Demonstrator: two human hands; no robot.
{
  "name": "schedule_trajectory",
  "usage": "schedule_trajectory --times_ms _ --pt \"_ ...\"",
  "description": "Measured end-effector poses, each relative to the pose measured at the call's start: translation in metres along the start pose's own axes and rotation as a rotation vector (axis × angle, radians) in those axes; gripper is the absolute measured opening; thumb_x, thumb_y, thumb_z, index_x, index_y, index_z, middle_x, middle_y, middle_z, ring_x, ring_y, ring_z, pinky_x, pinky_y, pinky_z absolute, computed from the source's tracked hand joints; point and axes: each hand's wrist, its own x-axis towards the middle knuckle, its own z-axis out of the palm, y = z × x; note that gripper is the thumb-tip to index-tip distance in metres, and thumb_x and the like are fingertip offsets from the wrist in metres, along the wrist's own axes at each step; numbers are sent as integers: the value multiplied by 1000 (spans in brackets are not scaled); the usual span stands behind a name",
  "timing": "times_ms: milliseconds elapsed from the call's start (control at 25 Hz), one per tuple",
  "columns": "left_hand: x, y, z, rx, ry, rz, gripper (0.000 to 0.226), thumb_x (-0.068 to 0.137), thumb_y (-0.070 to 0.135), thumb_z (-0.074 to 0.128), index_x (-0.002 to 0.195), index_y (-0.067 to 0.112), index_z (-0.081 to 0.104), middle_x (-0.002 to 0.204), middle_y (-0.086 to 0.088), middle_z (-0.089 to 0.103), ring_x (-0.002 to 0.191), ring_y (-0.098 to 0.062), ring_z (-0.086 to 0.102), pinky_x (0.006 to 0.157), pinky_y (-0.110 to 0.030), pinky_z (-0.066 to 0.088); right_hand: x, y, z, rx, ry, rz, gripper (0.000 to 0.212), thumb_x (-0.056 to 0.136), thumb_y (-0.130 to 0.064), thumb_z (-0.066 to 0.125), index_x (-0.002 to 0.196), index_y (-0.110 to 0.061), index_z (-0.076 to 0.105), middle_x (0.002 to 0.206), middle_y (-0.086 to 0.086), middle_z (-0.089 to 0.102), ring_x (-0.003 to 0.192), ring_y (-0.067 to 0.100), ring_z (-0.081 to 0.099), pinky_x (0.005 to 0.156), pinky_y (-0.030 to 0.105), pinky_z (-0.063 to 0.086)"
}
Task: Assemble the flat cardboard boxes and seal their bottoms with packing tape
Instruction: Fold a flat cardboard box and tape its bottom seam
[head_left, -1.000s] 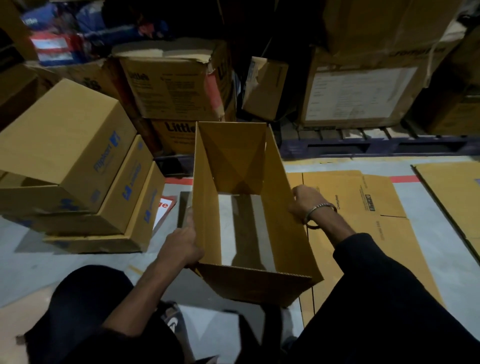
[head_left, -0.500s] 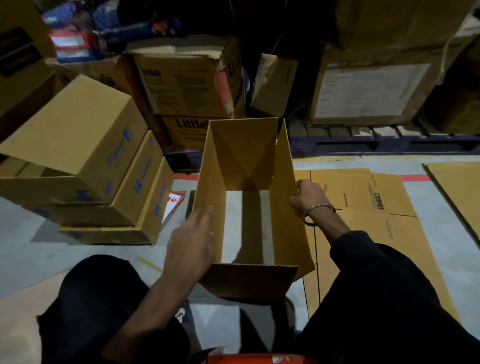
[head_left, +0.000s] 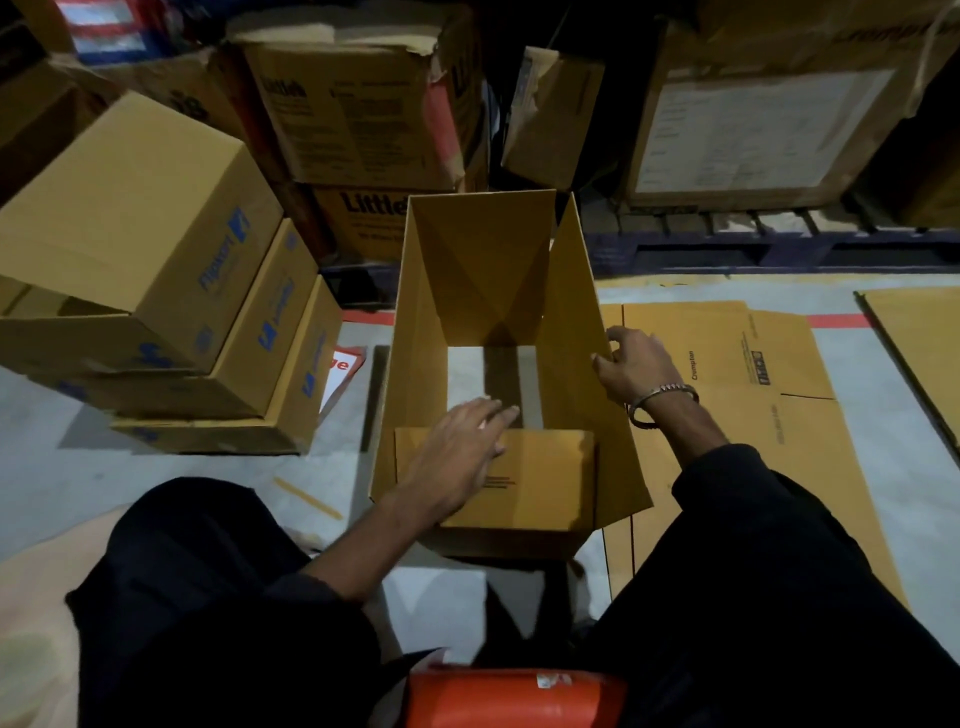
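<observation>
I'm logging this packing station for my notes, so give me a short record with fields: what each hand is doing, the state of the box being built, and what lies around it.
left hand: flat, fingers straight, pressing the near flap inward
right hand: grips the edge of the right flap
open box: standing on the floor, floor visible through it, no tape seen
left of box: stack of assembled boxes
right of box: flat cardboard sheets

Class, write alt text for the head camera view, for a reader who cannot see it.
A seated person's left hand presses the near flap of an open cardboard box inward, while the right hand grips its right wall. Assembled boxes are stacked at left; flattened cardboard lies on the floor at right.
</observation>
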Motion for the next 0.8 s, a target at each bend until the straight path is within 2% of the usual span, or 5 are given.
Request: schedule_trajectory --times_ms 120,280,440,600,800 --pt "12 -14 1 335 -90 -198 84 96 62 56 162 24 21 168 -18 24 158 -36 14 126 -61 13 -3 -1 4 -39 69 -21 51 98 -24 67 146 -22 49 116 10 68 102 27 67 89 42 60" --pt "25 -39 -13 667 -126 -395 125 69 100 41 165 22 17 169 -31 -2 154 -51 -14 118 -74 -7 -18 -31 25 -727 265 -232 61 88 -9 71 144 -13 48 168 21 11 149 38 27 111 51 42" --pt "33 -52 -16 560 -154 -521 141 54 107 43 166 27 14 166 -34 -15 150 -56 -22 119 -73 0 -32 -47 60 -1150 -62 -259 34 97 -23 63 130 -15 61 169 26 6 157 45 0 125 62 7" --pt "39 -61 -22 479 -131 -563 140 55 104 51 166 28 13 163 -32 -27 151 -49 -28 124 -66 6 2 -27 61 -1144 -100 -164 59 99 -42 57 150 -15 45 169 27 4 156 47 -10 122 67 -7" --pt "39 -83 -40 392 -81 -661 145 49 103 58 165 27 16 163 -35 -25 152 -51 -24 122 -63 21 96 -4 44 -707 -76 -208 80 99 -55 54 162 -16 24 171 16 13 159 33 1 128 53 1"
